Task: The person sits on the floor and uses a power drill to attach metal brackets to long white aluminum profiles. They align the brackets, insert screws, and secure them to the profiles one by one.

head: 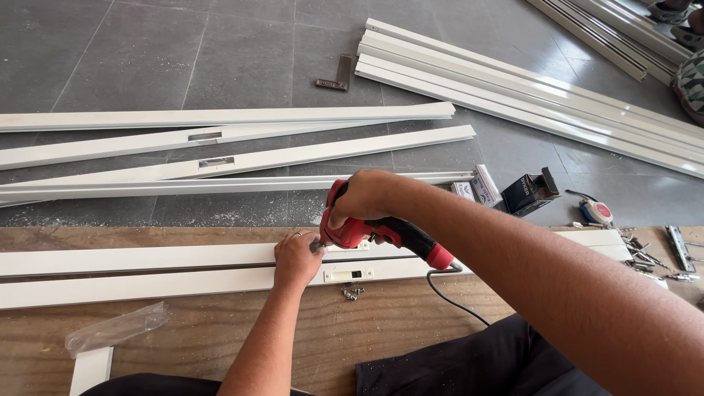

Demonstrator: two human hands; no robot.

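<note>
Two bare hands at work over a pair of long white profiles (147, 271) laid side by side on a wooden board (220, 330). Right hand (363, 196) wrapped tight round the grip of a red and black corded drill (374, 231), nose pointing left and down onto the upper profile. Left hand (297, 258) pressed flat on the same profile right at the drill tip, fingers curled close around the bit; whether anything is pinched between them, cannot tell. Just right of that hand, a small white slotted fitting (349, 274) set into the lower profile, with a few loose screws (353, 293) on the board below it. Crumpled clear plastic bag (117, 328) near the board's left end. Further white profiles (242, 139) spread across the grey tiled floor beyond, plus a metal try square (337, 75), small boxes (477, 187), a black case (529, 192), a tape measure (598, 213) and scattered hardware (653, 257) at far right.
</note>
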